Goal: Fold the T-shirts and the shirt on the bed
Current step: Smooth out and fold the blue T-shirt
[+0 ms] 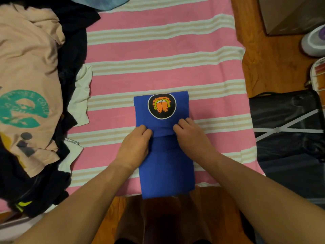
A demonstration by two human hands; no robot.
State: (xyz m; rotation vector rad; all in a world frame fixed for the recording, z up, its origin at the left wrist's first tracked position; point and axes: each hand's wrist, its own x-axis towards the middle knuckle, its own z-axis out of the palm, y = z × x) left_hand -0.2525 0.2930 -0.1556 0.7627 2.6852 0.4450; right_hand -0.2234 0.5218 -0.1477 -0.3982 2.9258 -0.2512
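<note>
Both hands down on the blue T-shirt, fingers curled in. Left hand pinching a ridge of fabric near the middle, right hand gripping the same bunched fold just across from it. Soft cotton, folded into a long narrow rectangle on the pink striped bedsheet, round orange-and-black print at the far end. Well left of the T-shirt: crumpled peach tee atop dark clothes.

Peach T-shirt cut off left; its teal print unreadable.
</note>
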